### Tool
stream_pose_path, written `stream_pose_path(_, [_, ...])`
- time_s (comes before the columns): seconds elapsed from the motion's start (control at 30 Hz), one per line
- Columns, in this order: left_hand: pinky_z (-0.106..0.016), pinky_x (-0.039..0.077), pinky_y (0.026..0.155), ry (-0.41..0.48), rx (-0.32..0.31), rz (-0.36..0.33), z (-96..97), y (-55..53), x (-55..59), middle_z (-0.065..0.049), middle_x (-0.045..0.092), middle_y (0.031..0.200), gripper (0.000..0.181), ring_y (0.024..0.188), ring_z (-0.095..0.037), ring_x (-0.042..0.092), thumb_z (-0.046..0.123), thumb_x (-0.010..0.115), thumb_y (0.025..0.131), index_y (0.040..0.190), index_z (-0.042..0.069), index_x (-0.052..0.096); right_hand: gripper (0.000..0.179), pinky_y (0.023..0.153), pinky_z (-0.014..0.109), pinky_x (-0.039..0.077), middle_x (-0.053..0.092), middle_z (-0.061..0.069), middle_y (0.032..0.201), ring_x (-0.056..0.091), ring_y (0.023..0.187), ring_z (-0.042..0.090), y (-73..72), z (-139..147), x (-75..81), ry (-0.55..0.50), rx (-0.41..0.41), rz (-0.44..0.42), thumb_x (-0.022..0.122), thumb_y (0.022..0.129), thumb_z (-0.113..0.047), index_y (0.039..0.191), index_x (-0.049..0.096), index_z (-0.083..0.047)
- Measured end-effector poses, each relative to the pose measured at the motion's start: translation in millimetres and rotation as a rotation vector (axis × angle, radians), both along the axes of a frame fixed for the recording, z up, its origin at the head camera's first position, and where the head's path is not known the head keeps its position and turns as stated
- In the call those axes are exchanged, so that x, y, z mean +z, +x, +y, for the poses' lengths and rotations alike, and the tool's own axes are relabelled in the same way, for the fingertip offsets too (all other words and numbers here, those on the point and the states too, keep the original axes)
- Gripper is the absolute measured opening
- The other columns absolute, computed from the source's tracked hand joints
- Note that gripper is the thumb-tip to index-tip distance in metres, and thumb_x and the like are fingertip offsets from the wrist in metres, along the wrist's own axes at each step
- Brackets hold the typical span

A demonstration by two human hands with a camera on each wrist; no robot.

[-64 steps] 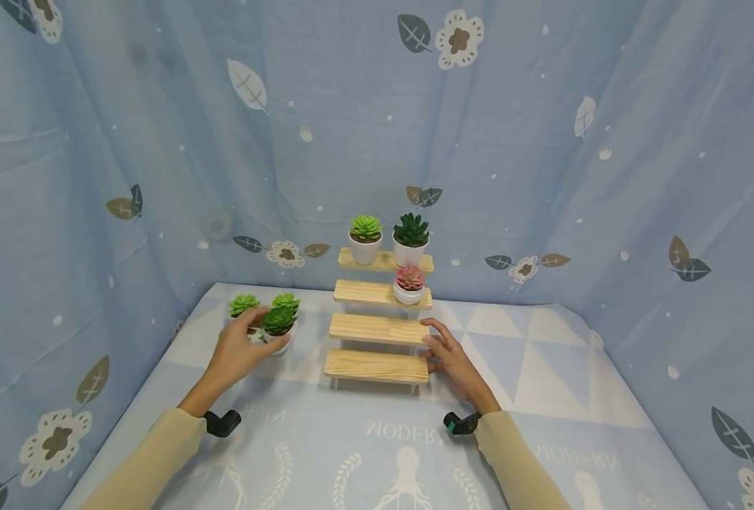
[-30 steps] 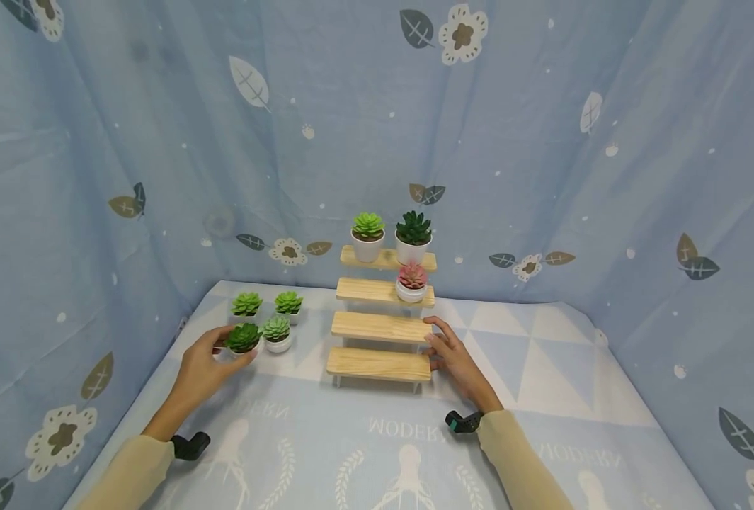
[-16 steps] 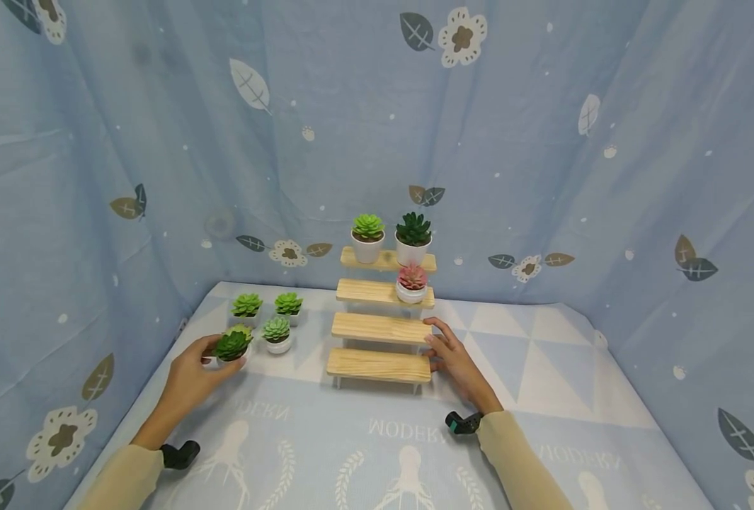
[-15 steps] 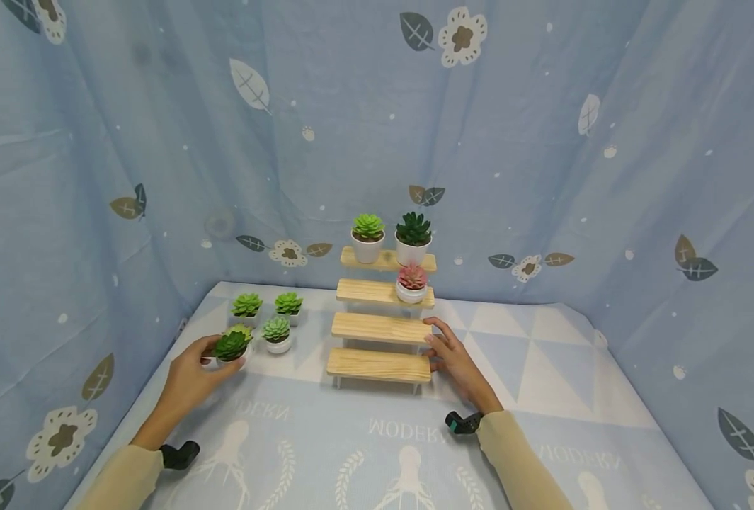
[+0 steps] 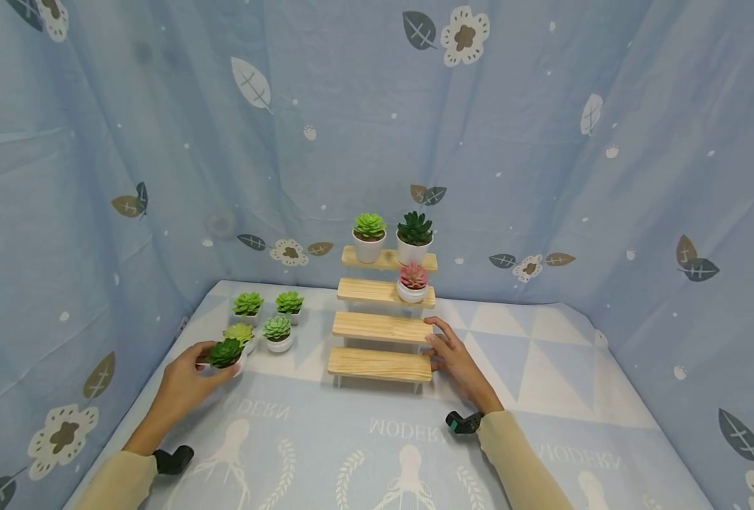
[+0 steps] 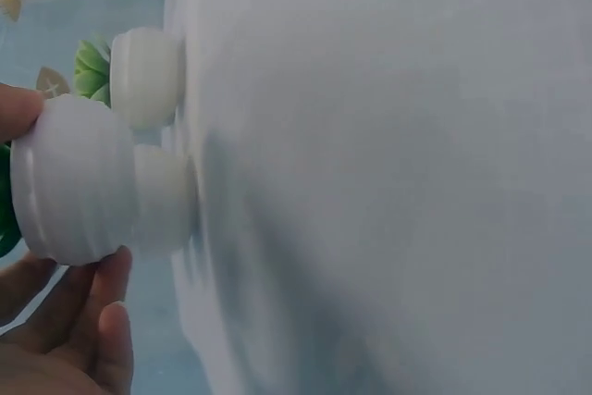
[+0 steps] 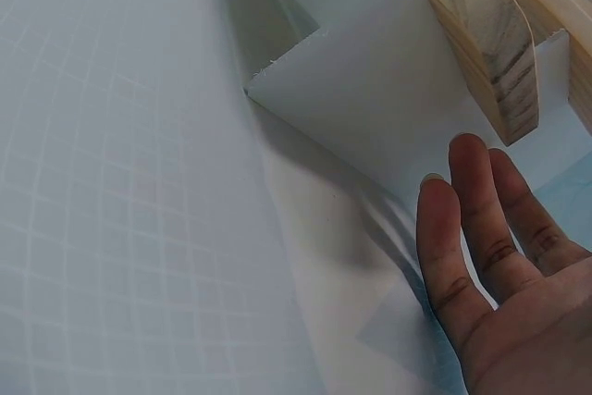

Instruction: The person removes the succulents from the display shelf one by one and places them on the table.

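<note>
My left hand (image 5: pixel 182 379) grips a dark green potted succulent (image 5: pixel 225 353) at the front of a plant group on the left of the table. In the left wrist view, thumb and fingers pinch its white ribbed pot (image 6: pixel 74 180), which overlaps another pot behind it. Close behind stands a yellow-green succulent (image 5: pixel 239 333), with a pale green one (image 5: pixel 277 329) to its right. My right hand (image 5: pixel 456 360) is at the right end of a tiered wooden stand (image 5: pixel 377 327). Its loosely bent fingers (image 7: pixel 476 201) are beside the end of a board and hold nothing.
Two bright green succulents (image 5: pixel 248 304) stand at the back left of the table. On the stand's top tier are a light green succulent (image 5: pixel 369 228) and a dark green one (image 5: pixel 415 230); a pink one (image 5: pixel 413 278) is one tier lower. A blue curtain (image 5: pixel 377 142) surrounds the table.
My left hand has carried the dark green succulent left and toward me, past the other pots. The pale green and yellow-green plants have come into sight. My right hand has stayed by the stand.
</note>
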State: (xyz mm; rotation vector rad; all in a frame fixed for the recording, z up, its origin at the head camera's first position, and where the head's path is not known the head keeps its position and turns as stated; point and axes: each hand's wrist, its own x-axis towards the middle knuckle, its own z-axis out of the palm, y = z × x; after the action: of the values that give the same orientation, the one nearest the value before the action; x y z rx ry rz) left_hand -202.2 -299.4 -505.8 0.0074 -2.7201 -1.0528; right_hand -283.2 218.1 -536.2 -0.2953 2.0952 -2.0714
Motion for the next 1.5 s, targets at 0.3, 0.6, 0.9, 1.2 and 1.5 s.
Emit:
stream_pose_path(0.3, [-0.057,0.053,0.084,-0.034,-0.001,-0.025,-4.3,-3.0,-2.8,-0.033,0.059,0.127,0.082,0.105,-0.046,0.062,0.044,0.083,0.087,0.140,-0.010,0.051,0.061,0.074,0.042,0.057,0.053,0.018,0.133,0.066,0.098,0.026,-1.3,0,-1.2,0.002,-0.003,-0.011,0.059,0.105,-0.045,0.158,0.037,-0.024])
stream_pose_path(0.6, [-0.056,0.055,0.079,-0.056,0.001,-0.061,-8.8,-6.6,-7.6,-0.035,0.058,0.127,0.083,0.106,-0.048,0.062,0.041,0.085,0.086,0.139,-0.012,0.050,0.053,0.075,0.041,0.057,0.053,0.018,0.135,0.066,0.100,0.027,-0.8,-1,-0.2,-0.002,-0.002,-0.020,0.060,0.104,-0.046,0.153,0.042,-0.032])
stream_pose_path(0.9, [-0.057,0.055,0.080,-0.053,0.006,-0.078,-15.3,-11.5,-11.9,-0.035,0.057,0.128,0.083,0.107,-0.048,0.060,0.039,0.085,0.086,0.139,-0.014,0.049,0.053,0.075,0.040,0.056,0.053,0.019,0.132,0.065,0.100,0.028,-1.1,-1,1.8,0.003,0.012,-0.003,0.057,0.106,-0.045,0.154,0.040,-0.030])
stream_pose_path(1.2, [-0.057,0.053,0.082,-0.058,0.011,-0.102,-17.1,-15.4,-10.9,-0.036,0.056,0.129,0.084,0.108,-0.048,0.060,0.042,0.084,0.087,0.139,-0.014,0.049,0.058,0.075,0.040,0.056,0.053,0.019,0.133,0.064,0.100,0.028,-2.2,0,-0.2,0.004,0.010,-0.008,0.058,0.105,-0.046,0.156,0.039,-0.027])
stream_pose_path(1.5, [-0.051,0.054,0.077,-0.051,-0.022,-0.135,-17.0,-16.0,-9.1,-0.031,0.058,0.129,0.085,0.106,-0.042,0.060,0.046,0.084,0.086,0.140,-0.010,0.050,0.054,0.075,0.041,0.056,0.054,0.018,0.134,0.064,0.099,0.026,-1.4,1,-0.1,0.002,0.004,-0.005,0.058,0.106,-0.044,0.154,0.040,-0.029])
